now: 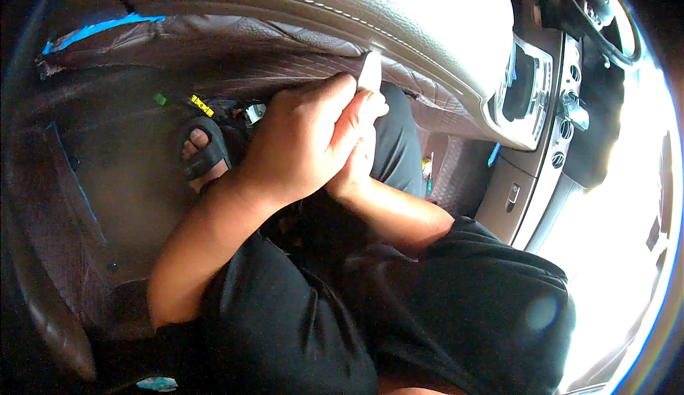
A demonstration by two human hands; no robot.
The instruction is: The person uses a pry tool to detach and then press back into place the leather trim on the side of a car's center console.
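White tool (370, 71) pinched in curled left hand (296, 135), right hand (358, 160) pressed close against it, its grip too hidden to tell; tip near padded console (399, 17) ahead, forearms (206, 252) converging.

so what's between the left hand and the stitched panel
In the head view, a white tapered piece juts from the left hand toward the panel.

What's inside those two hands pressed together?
The end of a white piece sticks out above the left hand and right hand. The rest of it, and anything else between them, is covered.
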